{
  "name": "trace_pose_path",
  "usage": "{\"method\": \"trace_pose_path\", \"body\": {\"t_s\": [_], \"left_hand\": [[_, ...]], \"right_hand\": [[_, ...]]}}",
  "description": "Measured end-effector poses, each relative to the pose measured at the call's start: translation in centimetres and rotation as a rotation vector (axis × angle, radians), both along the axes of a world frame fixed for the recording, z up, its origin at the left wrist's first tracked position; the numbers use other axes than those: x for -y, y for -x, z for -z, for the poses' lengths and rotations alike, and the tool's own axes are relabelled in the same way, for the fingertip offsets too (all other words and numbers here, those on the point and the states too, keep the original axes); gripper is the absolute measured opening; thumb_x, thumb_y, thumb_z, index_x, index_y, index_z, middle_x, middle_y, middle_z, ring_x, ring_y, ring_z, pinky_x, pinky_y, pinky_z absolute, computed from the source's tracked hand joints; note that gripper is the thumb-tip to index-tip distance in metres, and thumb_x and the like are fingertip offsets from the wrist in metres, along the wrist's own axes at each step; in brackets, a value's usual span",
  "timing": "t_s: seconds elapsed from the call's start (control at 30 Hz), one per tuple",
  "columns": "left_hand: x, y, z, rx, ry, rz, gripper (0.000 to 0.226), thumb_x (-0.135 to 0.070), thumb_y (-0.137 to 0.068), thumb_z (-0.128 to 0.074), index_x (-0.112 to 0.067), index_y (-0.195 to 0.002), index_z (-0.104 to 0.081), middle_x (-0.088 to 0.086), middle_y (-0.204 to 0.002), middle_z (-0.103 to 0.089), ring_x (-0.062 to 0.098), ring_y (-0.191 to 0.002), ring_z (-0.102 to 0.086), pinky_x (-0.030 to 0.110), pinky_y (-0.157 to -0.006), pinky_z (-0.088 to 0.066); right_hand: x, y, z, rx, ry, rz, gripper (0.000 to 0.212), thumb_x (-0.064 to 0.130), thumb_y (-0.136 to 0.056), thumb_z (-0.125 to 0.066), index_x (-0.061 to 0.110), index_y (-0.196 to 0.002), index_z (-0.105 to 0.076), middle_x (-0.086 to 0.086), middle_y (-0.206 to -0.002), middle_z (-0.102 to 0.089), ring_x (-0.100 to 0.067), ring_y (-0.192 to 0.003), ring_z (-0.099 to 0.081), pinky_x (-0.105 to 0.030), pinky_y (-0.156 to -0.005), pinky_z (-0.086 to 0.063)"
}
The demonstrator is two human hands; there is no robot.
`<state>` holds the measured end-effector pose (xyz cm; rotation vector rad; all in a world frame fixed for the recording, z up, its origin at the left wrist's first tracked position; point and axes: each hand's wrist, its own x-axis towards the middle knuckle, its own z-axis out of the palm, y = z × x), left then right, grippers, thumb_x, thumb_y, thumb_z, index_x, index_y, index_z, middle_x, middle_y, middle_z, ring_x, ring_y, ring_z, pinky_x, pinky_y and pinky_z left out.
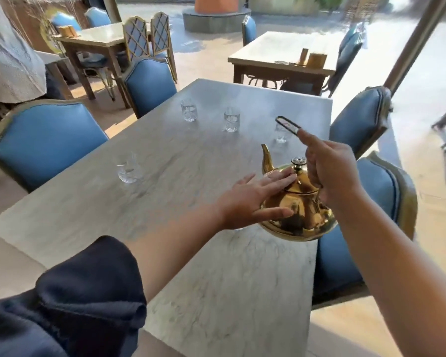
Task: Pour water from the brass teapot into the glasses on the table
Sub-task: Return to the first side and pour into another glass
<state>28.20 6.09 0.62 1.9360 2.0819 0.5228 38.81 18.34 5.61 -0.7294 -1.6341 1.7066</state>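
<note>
From where I stand, the right hand [327, 173] is curled round the black handle [285, 124] of the brass teapot [300, 210], forefinger laid along it. The left hand [252, 199] lies spread and flat against the pot's shoulder and lid, steadying it. The pot hangs at the right edge of the counter [191, 253], partly over a blue chair [345, 266] (lifted, I'd say, though I can't be sure). Its spout [267, 161] points up and nothing runs from it. Beyond stand four glasses, well apart: the near glass [128, 170], the far glass [189, 110], the middle glass [231, 120] and the right glass [281, 134], just behind the handle. Blur hides how full they are, so I judge the tipping mostly yet to do.
</note>
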Motion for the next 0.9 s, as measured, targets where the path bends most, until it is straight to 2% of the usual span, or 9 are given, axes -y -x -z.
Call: {"method": "trace_pose_path", "body": {"t_s": [0.1, 0.23, 0.37, 0.5, 0.57, 0.63, 0.7, 0.83, 0.9], "left_hand": [[1.2, -1.3, 1.1, 0.021, -0.002, 0.014, 0.068, -0.054, -0.091, -0.04, -0.035, -0.148, -0.008, -0.012, -0.158, 0.001, 0.003, -0.14, -0.006, 0.035, -0.115, 0.007], [3.2, -3.5, 1.2, 0.056, 0.032, -0.012, 0.066, -0.053, -0.092, -0.04, -0.037, -0.147, -0.009, -0.015, -0.157, 0.002, 0.001, -0.137, -0.003, 0.028, -0.111, 0.008], [5.1, -4.8, 1.5, 0.084, 0.036, -0.004, 0.068, -0.054, -0.09, -0.043, -0.037, -0.147, -0.01, -0.014, -0.157, 0.0, 0.015, -0.144, -0.01, 0.034, -0.112, -0.006], [6.7, -5.6, 1.8, 0.08, 0.056, 0.023, 0.07, -0.052, -0.091, -0.042, -0.037, -0.147, -0.004, -0.019, -0.151, 0.012, -0.002, -0.134, 0.011, 0.028, -0.109, 0.006], [7.4, -5.5, 1.8, 0.041, 0.094, 0.04, 0.071, -0.053, -0.091, -0.041, -0.038, -0.147, 0.0, -0.022, -0.146, 0.017, -0.004, -0.128, 0.018, 0.029, -0.11, 0.01], [8.0, -5.1, 1.7, 0.007, 0.163, 0.056, 0.071, -0.052, -0.092, -0.04, -0.039, -0.146, 0.004, -0.024, -0.143, 0.022, -0.003, -0.123, 0.019, 0.024, -0.103, 0.015], [8.2, -4.3, 1.9, 0.001, 0.197, 0.08, 0.072, -0.052, -0.092, -0.04, -0.04, -0.146, 0.007, -0.023, -0.144, 0.023, 0.001, -0.126, 0.017, 0.024, -0.102, 0.016], [8.0, -2.2, 3.2, 0.012, 0.198, 0.119, 0.074, -0.061, -0.089, -0.037, -0.045, -0.144, 0.011, -0.02, -0.152, 0.021, 0.027, -0.144, 0.005, 0.045, -0.116, 0.006], [8.1, -1.7, 3.7, 0.038, 0.187, 0.123, 0.074, -0.06, -0.089, -0.037, -0.047, -0.143, 0.012, -0.023, -0.15, 0.024, 0.026, -0.143, 0.006, 0.041, -0.114, 0.007]], "right_hand": [[1.3, -1.6, 0.5, 0.021, -0.007, 0.006, 0.054, 0.037, -0.086, -0.064, 0.022, -0.036, -0.05, 0.009, -0.037, -0.033, -0.007, -0.031, -0.024, -0.017, -0.034, -0.026], [3.0, -3.3, 0.8, 0.058, -0.001, 0.012, 0.043, 0.036, -0.085, -0.065, 0.02, -0.05, -0.046, 0.009, -0.034, -0.035, -0.004, -0.029, -0.027, -0.015, -0.033, -0.028], [4.3, -4.3, 0.9, 0.167, -0.039, -0.006, 0.04, 0.04, -0.084, -0.065, 0.019, -0.055, -0.048, 0.01, -0.032, -0.04, -0.004, -0.026, -0.034, -0.013, -0.035, -0.03], [5.5, -4.4, 0.9, 0.289, -0.107, -0.049, 0.046, 0.044, -0.083, -0.063, 0.013, -0.053, -0.05, 0.004, -0.04, -0.038, -0.006, -0.032, -0.028, -0.018, -0.037, -0.029], [6.0, -4.1, 0.8, 0.348, -0.126, -0.056, 0.045, 0.045, -0.083, -0.063, 0.011, -0.055, -0.052, 0.0, -0.045, -0.037, -0.008, -0.035, -0.027, -0.02, -0.039, -0.029], [6.5, -3.6, 0.7, 0.404, -0.132, -0.053, 0.043, 0.045, -0.082, -0.064, 0.01, -0.058, -0.054, -0.002, -0.048, -0.038, -0.01, -0.037, -0.027, -0.024, -0.042, -0.029], [6.9, -3.0, 0.6, 0.462, -0.159, -0.048, 0.042, 0.047, -0.081, -0.063, 0.011, -0.06, -0.055, -0.003, -0.049, -0.039, -0.009, -0.036, -0.029, -0.025, -0.044, -0.03], [7.6, -1.4, 0.2, 0.562, -0.231, -0.03, 0.039, 0.049, -0.083, -0.061, 0.013, -0.068, -0.057, 0.003, -0.053, -0.046, -0.004, -0.03, -0.039, -0.019, -0.043, -0.033], [7.9, -0.6, -0.2, 0.612, -0.267, -0.024, 0.04, 0.049, -0.083, -0.06, 0.01, -0.078, -0.061, 0.004, -0.056, -0.047, -0.005, -0.04, -0.041, -0.018, -0.044, -0.034]]}}
